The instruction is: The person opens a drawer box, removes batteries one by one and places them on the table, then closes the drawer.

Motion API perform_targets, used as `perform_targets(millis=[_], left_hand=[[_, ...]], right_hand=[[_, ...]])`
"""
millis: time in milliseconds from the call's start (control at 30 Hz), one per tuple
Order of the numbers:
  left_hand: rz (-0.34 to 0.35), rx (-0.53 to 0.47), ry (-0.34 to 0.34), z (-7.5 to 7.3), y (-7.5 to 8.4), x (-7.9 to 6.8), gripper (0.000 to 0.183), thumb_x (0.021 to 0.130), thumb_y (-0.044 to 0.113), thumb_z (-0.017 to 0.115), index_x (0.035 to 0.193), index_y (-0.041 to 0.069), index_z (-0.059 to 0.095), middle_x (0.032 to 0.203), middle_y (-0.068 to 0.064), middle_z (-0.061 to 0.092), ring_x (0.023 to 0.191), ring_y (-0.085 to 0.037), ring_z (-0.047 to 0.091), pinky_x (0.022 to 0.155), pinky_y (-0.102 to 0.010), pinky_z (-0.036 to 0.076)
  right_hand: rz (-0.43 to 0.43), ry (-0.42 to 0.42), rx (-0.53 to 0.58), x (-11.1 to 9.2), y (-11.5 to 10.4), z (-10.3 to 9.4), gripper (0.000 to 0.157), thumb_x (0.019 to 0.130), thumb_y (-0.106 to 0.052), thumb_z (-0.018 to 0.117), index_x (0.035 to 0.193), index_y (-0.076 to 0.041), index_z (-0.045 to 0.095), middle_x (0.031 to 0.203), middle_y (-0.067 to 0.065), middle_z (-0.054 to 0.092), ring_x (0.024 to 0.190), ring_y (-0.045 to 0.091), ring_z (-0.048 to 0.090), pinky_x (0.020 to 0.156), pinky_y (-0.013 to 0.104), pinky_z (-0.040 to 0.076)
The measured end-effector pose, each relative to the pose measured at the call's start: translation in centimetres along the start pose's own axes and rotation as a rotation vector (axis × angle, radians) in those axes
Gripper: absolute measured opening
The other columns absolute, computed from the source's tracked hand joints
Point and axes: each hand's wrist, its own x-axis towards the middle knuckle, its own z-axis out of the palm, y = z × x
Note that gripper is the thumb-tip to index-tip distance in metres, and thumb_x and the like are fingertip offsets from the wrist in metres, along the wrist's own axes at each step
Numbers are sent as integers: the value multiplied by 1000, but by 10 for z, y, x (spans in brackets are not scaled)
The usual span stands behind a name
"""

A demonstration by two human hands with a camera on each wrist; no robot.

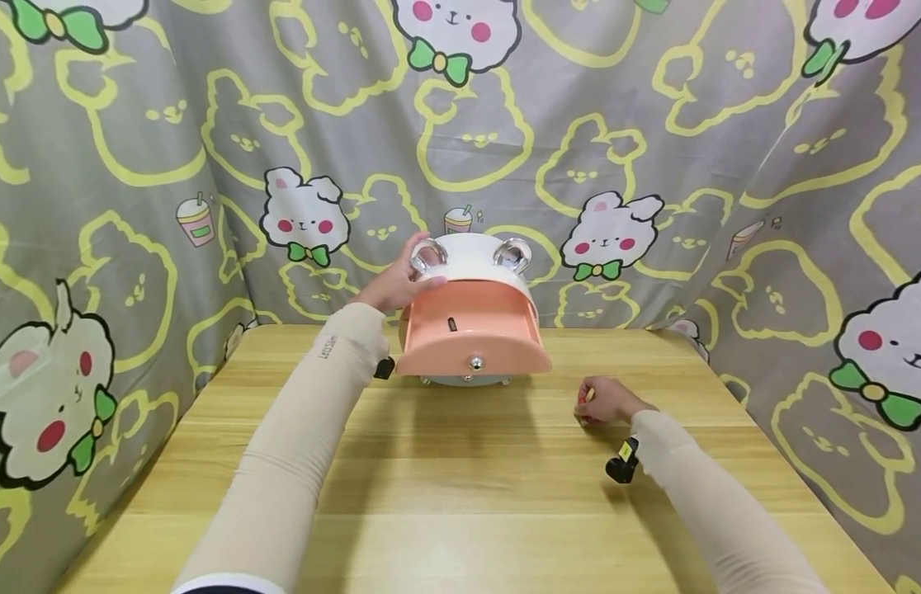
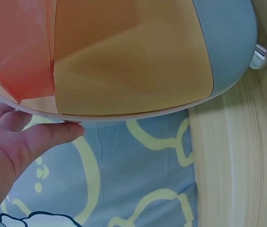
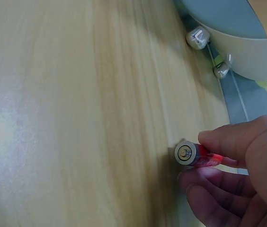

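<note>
On the table stands a white storage box with clear ears and a pulled-out pink drawer with a silver knob. A small dark cylinder lies inside the drawer. My left hand rests against the box's upper left side by the ear; in the left wrist view its thumb lies straight along the edge. To the right of the box, my right hand pinches a red battery between thumb and fingers, low over the tabletop. The battery's metal end faces the right wrist camera.
A wood-grain table fills the lower head view. Grey curtains with rabbit prints hang behind it and on both sides. Silver ball feet hold the box off the tabletop. A black wrist camera hangs below the right wrist.
</note>
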Motion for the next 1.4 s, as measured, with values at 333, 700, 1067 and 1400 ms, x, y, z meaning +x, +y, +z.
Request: perform_targets(millis=[333, 700, 1067, 1400], left_hand=[[11, 18, 3, 1, 0, 0, 90, 88, 43, 70, 150, 41, 6, 78, -12, 53, 78, -24, 56, 78, -38, 48], [-8, -4, 8, 1, 2, -2, 91, 88, 42, 70, 151, 40, 5, 96, -23, 58, 88, -29, 58, 86, -43, 48], [-6, -4, 19, 2, 1, -1, 89, 88, 43, 70, 151, 40, 7, 97, -23, 58, 89, -29, 57, 88, -44, 47], [-7, -40, 8, 3, 2, -2, 90, 88, 39, 71, 151, 40, 6, 137, -29, 43, 115, -34, 53, 100, -47, 41]], right_hand=[[-9, 13, -36, -1, 4, 3, 13, 85, -10, 68, 85, -6, 55, 62, 0, 63, 54, 13, 56, 56, 28, 47], [-22, -2, -39, -2, 4, 3, 16, 87, -11, 70, 85, -6, 55, 62, 0, 63, 54, 13, 57, 53, 27, 47], [-30, 6, -54, -2, 7, 4, 15, 86, -11, 71, 85, -6, 56, 62, 0, 63, 54, 14, 58, 56, 29, 48], [-18, 4, -52, -5, 4, 1, 15, 87, -12, 70, 88, -6, 56, 63, 0, 63, 55, 14, 58, 53, 28, 48]])
